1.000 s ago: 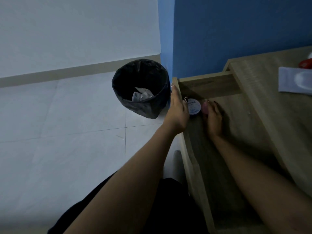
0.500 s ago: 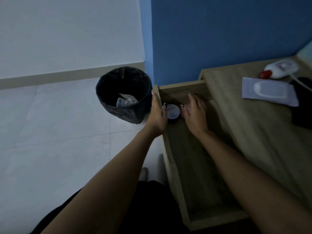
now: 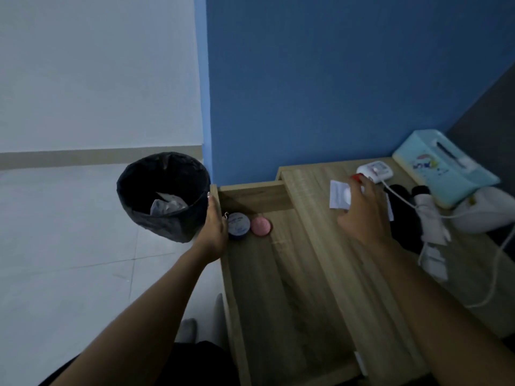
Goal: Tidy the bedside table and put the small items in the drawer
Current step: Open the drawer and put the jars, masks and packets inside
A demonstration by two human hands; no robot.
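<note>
Hovering over the wipes pack [image 3: 338,196], right hand [image 3: 365,215] spread.

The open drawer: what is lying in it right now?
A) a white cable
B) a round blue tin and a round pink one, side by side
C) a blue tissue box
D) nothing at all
B: the blue tin and the pink tin sit side by side at the far end of the drawer, next to the left hand that rests on its edge.
</note>
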